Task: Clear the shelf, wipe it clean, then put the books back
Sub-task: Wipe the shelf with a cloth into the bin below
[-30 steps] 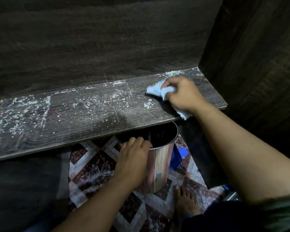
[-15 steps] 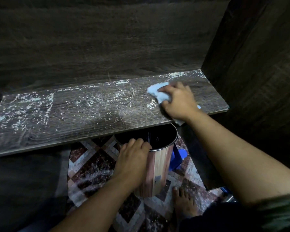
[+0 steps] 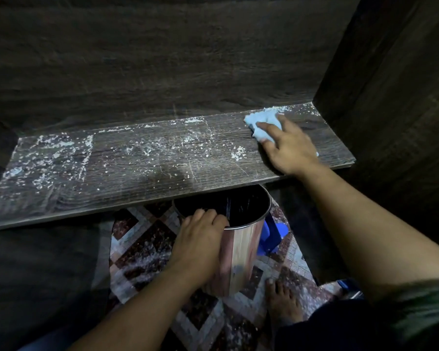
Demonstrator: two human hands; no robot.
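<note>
Blue cloth point(image 3: 262, 122) shifted to shelf point(image 3: 127, 184) back corner under flat right hand point(image 3: 288, 146); white dust point(image 3: 50, 153) remains, wiping unfinished. Metal bin point(image 3: 241, 252) rim gripped by left hand point(image 3: 200, 240).

Right grip point(image 3: 287, 148) flat, left grip point(image 3: 200, 247) curled.

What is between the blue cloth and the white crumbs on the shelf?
Nothing that shows. The right hand presses the cloth on the shelf, and only bare wood lies between it and the nearest white crumbs. The left hand holds the bin below.
</note>
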